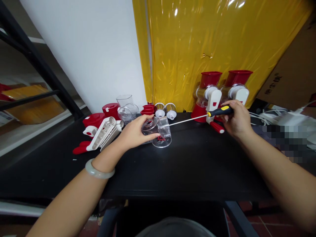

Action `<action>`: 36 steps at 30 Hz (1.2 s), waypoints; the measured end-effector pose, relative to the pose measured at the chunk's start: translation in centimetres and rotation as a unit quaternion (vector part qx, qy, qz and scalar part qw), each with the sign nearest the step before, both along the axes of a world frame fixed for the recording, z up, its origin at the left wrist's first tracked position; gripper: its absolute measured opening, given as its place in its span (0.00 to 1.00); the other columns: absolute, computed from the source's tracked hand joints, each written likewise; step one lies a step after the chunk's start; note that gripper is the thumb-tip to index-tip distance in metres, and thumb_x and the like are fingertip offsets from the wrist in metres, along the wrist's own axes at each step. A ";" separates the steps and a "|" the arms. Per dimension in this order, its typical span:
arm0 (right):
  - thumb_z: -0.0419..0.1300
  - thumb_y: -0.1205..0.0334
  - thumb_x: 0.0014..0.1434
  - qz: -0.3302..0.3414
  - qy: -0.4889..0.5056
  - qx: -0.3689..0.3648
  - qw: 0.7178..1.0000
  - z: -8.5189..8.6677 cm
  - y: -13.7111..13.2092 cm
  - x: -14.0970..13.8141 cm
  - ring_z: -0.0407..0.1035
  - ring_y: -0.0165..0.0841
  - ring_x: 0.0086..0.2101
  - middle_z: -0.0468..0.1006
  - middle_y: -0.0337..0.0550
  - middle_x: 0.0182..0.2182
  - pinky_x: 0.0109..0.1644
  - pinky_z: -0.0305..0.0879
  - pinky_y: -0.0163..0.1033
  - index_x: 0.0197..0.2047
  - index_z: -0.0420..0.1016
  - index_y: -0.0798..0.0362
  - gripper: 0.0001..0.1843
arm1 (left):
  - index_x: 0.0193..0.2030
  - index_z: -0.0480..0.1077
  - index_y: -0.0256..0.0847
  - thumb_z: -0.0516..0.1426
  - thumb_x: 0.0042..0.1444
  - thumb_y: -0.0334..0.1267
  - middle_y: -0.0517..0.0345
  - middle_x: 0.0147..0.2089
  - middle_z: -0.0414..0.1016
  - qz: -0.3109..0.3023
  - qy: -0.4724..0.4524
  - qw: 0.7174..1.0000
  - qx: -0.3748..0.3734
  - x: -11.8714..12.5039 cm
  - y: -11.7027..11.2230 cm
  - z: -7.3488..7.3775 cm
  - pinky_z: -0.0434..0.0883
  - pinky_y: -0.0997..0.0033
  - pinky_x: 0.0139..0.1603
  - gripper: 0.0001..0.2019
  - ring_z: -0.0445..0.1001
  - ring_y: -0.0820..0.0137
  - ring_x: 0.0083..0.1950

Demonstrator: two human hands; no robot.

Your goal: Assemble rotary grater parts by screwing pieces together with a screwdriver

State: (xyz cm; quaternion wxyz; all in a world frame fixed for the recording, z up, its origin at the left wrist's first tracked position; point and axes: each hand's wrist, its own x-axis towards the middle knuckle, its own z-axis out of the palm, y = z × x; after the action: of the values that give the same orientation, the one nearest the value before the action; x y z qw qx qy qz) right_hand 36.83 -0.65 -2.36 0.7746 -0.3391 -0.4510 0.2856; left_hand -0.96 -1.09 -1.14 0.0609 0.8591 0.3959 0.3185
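Note:
My left hand (135, 131), a bangle on its wrist, grips a clear plastic housing (165, 127) of a rotary grater, lying on its side on the black table. Between thumb and fingers, the round end of the housing faces up. A screwdriver (222, 111) with a black and yellow handle is held in my right hand (238, 118). Its long shaft points left, and the tip meets the right side of the housing or sits just inside it; I cannot tell which. Just behind the screwdriver stand two assembled red and white rotary graters (214, 95).
Left of my left hand lie red bases (95, 119), white crank arms (103, 131) with red handles, and another clear housing (127, 110). Behind are red parts (147, 109) and two grater drums (170, 111). White cables (265, 118) and a cardboard box (281, 79) are at right.

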 end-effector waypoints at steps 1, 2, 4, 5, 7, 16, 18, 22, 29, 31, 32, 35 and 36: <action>0.65 0.57 0.49 -0.001 0.007 0.001 1.000 0.0 -0.1 0.0 0.55 0.24 0.17 0.67 0.35 0.22 0.18 0.50 0.32 0.27 0.72 0.52 0.08 | 0.61 0.68 0.44 0.66 0.53 0.59 0.44 0.62 0.75 -0.001 0.000 1.000 0.000 0.0 0.0 0.0 0.71 0.46 0.61 0.33 0.75 0.48 0.62; 0.64 0.60 0.47 0.004 0.015 0.004 1.000 0.1 -0.1 0.0 0.58 0.25 0.20 0.68 0.37 0.24 0.18 0.51 0.32 0.27 0.73 0.53 0.06 | 0.61 0.69 0.44 0.66 0.53 0.59 0.44 0.62 0.75 -0.001 0.000 1.000 0.000 0.0 0.0 0.0 0.71 0.46 0.61 0.33 0.75 0.48 0.62; 0.61 0.62 0.44 0.026 0.028 0.012 0.999 0.2 -0.3 0.0 0.62 0.27 0.23 0.69 0.39 0.25 0.19 0.54 0.31 0.26 0.74 0.53 0.04 | 0.60 0.69 0.43 0.66 0.53 0.59 0.44 0.62 0.75 -0.003 0.000 1.000 0.000 0.0 0.0 0.0 0.71 0.46 0.62 0.33 0.75 0.48 0.62; 0.60 0.62 0.43 0.039 0.033 0.017 0.999 0.3 -0.4 0.0 0.63 0.27 0.23 0.69 0.39 0.25 0.19 0.56 0.31 0.25 0.75 0.53 0.05 | 0.61 0.68 0.43 0.66 0.53 0.59 0.44 0.62 0.75 -0.004 0.001 1.000 0.001 0.0 0.0 0.0 0.71 0.47 0.62 0.33 0.75 0.48 0.62; 0.60 0.62 0.42 0.059 0.037 0.025 0.997 0.4 -0.6 0.0 0.63 0.28 0.22 0.69 0.39 0.23 0.20 0.58 0.31 0.26 0.76 0.53 0.06 | 0.61 0.68 0.43 0.66 0.54 0.59 0.44 0.62 0.75 -0.002 0.000 1.000 0.002 0.0 0.0 0.0 0.71 0.47 0.62 0.33 0.75 0.49 0.62; 0.64 0.45 0.56 -0.007 0.002 0.009 1.000 0.1 -0.1 -0.2 0.53 0.24 0.13 0.63 0.34 0.14 0.15 0.49 0.31 0.26 0.74 0.53 0.19 | 0.61 0.68 0.43 0.65 0.54 0.60 0.43 0.62 0.75 -0.001 0.004 1.000 0.003 0.0 0.0 0.0 0.71 0.47 0.62 0.34 0.74 0.49 0.62; 0.66 0.52 0.54 -0.003 -0.002 0.005 1.000 0.1 -0.1 -0.1 0.51 0.23 0.12 0.61 0.32 0.14 0.15 0.47 0.31 0.27 0.74 0.53 0.14 | 0.61 0.68 0.42 0.65 0.54 0.60 0.43 0.62 0.75 -0.001 0.003 1.000 0.003 0.0 0.1 0.0 0.70 0.47 0.62 0.34 0.74 0.49 0.62; 0.63 0.62 0.49 0.020 0.037 0.003 0.999 0.2 -0.1 -0.1 0.58 0.24 0.17 0.68 0.35 0.21 0.18 0.54 0.30 0.26 0.74 0.53 0.04 | 0.61 0.68 0.42 0.65 0.54 0.60 0.43 0.62 0.75 -0.005 0.004 1.000 0.002 0.0 0.1 0.0 0.71 0.47 0.62 0.34 0.74 0.50 0.62; 0.62 0.64 0.44 0.047 0.102 -0.014 0.994 0.0 0.2 0.0 0.67 0.30 0.24 0.72 0.38 0.24 0.22 0.63 0.33 0.30 0.76 0.53 0.07 | 0.61 0.68 0.41 0.65 0.54 0.61 0.44 0.62 0.75 -0.002 0.006 1.000 0.003 0.0 0.0 0.1 0.71 0.48 0.63 0.34 0.75 0.49 0.62; 0.62 0.64 0.44 0.051 0.102 -0.013 0.993 -0.1 0.2 0.1 0.68 0.31 0.26 0.72 0.38 0.26 0.23 0.65 0.34 0.30 0.76 0.52 0.07 | 0.61 0.68 0.42 0.65 0.54 0.60 0.44 0.62 0.75 -0.002 0.008 1.000 0.006 0.0 0.0 0.0 0.71 0.48 0.63 0.34 0.75 0.50 0.62; 0.62 0.63 0.44 0.056 0.099 -0.012 0.993 -0.2 0.2 0.1 0.69 0.31 0.26 0.73 0.38 0.26 0.24 0.66 0.34 0.30 0.76 0.52 0.07 | 0.61 0.68 0.42 0.65 0.54 0.60 0.44 0.62 0.75 -0.002 0.009 1.000 0.007 0.0 0.0 0.0 0.71 0.48 0.63 0.34 0.75 0.50 0.62; 0.63 0.61 0.42 0.063 0.088 -0.004 0.994 -0.1 0.1 0.1 0.69 0.32 0.27 0.73 0.38 0.27 0.24 0.67 0.35 0.29 0.76 0.51 0.08 | 0.61 0.68 0.42 0.65 0.55 0.60 0.44 0.62 0.75 -0.001 0.008 1.000 0.004 0.0 0.1 0.0 0.71 0.47 0.63 0.34 0.74 0.50 0.62; 0.64 0.60 0.42 0.062 0.085 0.000 0.994 -0.1 0.1 0.1 0.70 0.32 0.27 0.73 0.38 0.28 0.24 0.67 0.35 0.29 0.76 0.51 0.08 | 0.61 0.68 0.42 0.65 0.55 0.60 0.44 0.62 0.75 0.000 0.008 1.000 0.003 -0.1 0.1 0.0 0.71 0.47 0.62 0.34 0.74 0.50 0.62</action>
State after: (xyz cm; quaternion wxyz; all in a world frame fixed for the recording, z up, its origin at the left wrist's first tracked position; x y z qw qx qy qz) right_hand 36.92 -0.53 -2.45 0.7909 -0.2850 -0.4038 0.3608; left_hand -1.01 -1.02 -1.18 0.0548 0.8619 0.3952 0.3129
